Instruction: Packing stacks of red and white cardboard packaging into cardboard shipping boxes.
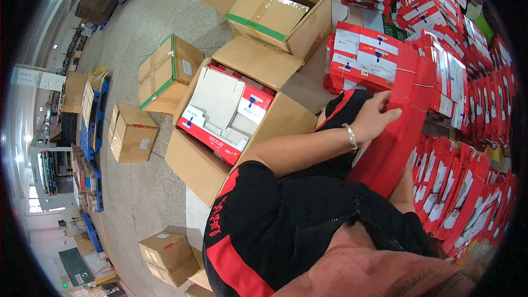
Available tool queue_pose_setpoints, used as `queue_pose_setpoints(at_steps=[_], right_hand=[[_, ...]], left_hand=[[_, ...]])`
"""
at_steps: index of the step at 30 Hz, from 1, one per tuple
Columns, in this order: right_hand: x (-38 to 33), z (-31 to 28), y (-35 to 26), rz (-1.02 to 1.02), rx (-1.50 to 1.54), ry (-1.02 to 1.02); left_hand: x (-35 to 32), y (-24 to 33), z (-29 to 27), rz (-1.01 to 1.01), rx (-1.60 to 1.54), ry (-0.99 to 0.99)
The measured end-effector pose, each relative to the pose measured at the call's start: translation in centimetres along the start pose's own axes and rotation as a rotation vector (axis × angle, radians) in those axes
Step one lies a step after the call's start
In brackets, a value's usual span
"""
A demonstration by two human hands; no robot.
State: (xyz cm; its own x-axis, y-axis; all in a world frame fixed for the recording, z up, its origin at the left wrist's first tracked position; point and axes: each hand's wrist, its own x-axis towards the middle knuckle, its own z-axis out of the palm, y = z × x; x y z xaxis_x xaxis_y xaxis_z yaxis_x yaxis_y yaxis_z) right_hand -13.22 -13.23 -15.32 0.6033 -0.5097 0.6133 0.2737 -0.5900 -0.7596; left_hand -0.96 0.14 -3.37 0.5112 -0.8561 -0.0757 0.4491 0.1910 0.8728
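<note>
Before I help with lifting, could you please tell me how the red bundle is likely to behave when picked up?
The red bundle will probably stay fairly stiff, since it looks straight where the left hand touches it. It may feel heavy for its size, seeming thickly layered. Its layers might slip, as only thin ties show.

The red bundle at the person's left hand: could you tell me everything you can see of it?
The red bundle is long and thick, looks like stacked cardboard, and shows a mostly plain red side. Thin pale ties cross its upper part. It slants in front of the person, right of the open carton in this view. The left hand touches its left edge; the right hand is hidden, so its contact cannot be told.
</note>
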Motion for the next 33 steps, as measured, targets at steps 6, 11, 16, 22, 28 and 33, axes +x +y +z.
queue_pose_setpoints(at_steps=[6, 11, 16, 22, 28, 33], right_hand=[[-8.5, -8.8, -2.3, 0.215, 0.244, -0.032], [-13.2, -11.6, -7.4, 0.392, 0.349, 0.073], [-7.6, -7.2, -9.7, 0.491, 0.367, 0.31], [-4.3, -5.5, -10.6, 0.555, 0.526, 0.513], [4.5, -5.3, -6.1, 0.667, 0.742, 0.597], [3.0, -9.7, -6.1, 0.747, 0.916, 0.637]], left_hand=[[-0.3, -1.2, -1.9, -0.204, 0.171, -0.094], [-2.2, -1.4, -3.0, -0.194, 0.376, -0.114], [-0.9, -0.3, -4.9, -0.097, 0.303, -0.133], [2.4, -2.7, -4.2, -0.457, 0.085, -0.217], [4.3, -3.8, -0.8, -0.415, 0.137, -0.276], [4.2, -5.5, 0.6, -0.38, 0.146, -0.276]])
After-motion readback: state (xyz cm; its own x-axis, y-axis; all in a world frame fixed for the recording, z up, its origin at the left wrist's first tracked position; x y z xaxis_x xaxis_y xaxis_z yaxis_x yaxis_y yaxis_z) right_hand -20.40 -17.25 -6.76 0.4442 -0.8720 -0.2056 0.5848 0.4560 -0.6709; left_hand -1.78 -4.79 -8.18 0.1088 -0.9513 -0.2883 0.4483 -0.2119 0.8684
